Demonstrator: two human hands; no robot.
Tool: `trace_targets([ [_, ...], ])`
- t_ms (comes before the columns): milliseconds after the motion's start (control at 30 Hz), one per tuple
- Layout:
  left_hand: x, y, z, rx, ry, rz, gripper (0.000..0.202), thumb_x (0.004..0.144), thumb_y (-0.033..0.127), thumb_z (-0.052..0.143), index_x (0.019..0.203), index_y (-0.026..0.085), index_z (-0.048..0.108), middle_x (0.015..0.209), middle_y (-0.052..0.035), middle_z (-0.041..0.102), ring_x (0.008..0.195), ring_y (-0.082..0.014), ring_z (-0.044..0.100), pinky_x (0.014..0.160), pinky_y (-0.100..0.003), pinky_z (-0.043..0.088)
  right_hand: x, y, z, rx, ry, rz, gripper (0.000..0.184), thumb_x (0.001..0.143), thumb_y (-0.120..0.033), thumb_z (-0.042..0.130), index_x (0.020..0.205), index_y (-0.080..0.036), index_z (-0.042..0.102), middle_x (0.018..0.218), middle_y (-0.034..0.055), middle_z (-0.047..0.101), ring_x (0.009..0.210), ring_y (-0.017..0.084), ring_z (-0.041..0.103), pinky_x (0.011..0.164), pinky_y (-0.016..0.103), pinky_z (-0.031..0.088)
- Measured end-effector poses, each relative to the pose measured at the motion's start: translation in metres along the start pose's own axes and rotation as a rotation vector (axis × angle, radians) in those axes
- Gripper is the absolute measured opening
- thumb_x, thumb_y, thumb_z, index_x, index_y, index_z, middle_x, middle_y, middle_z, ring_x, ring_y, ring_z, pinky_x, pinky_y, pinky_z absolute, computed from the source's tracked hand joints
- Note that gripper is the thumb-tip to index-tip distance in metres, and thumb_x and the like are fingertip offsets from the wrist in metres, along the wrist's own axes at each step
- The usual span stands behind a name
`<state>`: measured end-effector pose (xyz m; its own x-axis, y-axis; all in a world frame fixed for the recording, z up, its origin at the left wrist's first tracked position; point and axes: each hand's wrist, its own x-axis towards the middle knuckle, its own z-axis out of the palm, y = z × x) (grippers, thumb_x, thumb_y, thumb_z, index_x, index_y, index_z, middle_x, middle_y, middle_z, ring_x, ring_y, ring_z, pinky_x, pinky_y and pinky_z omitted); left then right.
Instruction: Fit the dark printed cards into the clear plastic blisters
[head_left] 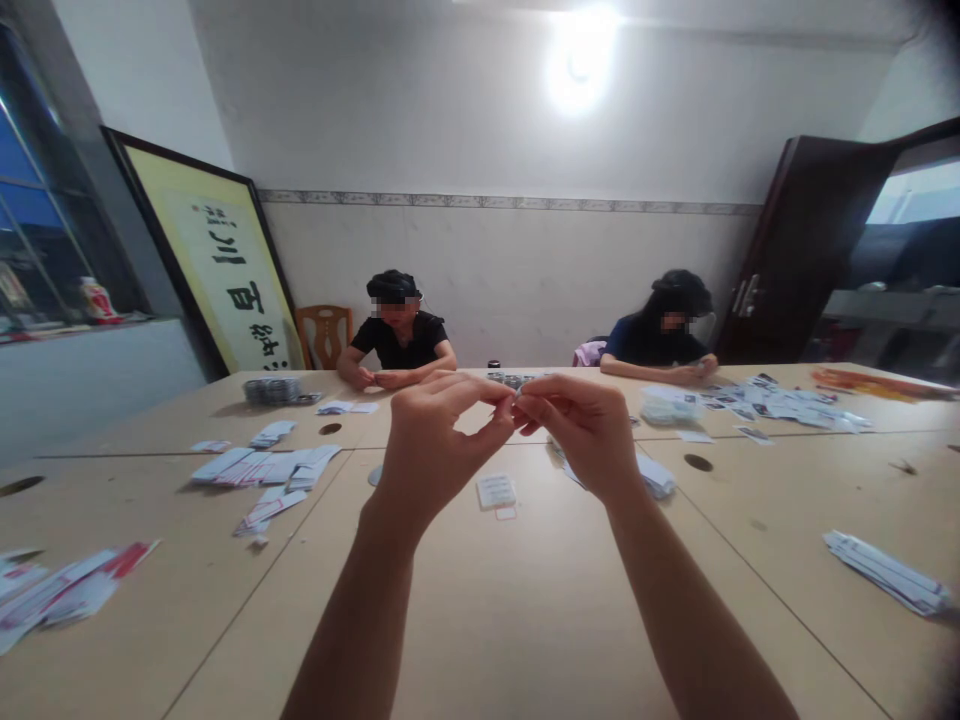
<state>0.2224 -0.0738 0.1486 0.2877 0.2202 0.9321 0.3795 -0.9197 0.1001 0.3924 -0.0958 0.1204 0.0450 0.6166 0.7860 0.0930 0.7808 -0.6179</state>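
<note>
My left hand (442,440) and my right hand (581,425) are raised above the table, fingertips meeting in the middle of the view. Thumb and forefinger of each hand are pinched together. Whatever lies between them is too small to make out. Below the hands, a small white square stack (496,491) with faint print lies on the tabletop. A little red-edged label (506,513) sits at its front edge. Behind my right wrist are white paper slips (656,476), partly hidden by the arm.
Paper strips (259,467) are spread at left, with more (67,595) near the left edge. A strip bundle (889,572) lies at right. Across the wooden table (480,640) sit two people (401,335) near a dark stack (271,391) and scattered cards (787,403).
</note>
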Motion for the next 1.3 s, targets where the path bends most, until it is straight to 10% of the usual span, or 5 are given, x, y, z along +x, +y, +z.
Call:
trace_targets([
  [1300,0.003,0.005,0.012,-0.024,0.146,-0.128,0.014,0.079,0.013,0.065,0.068,0.022,0.068,0.071,0.0055,0.073,0.070,-0.0133,0.067,0.099,-0.036,0.051,0.000,0.000,0.014,0.145,0.059,0.042,0.007,0.087,-0.021,0.073,0.081,-0.019,0.071,0.072,-0.0018,0.068,0.067,0.009,0.065,0.062,0.021,0.063],
])
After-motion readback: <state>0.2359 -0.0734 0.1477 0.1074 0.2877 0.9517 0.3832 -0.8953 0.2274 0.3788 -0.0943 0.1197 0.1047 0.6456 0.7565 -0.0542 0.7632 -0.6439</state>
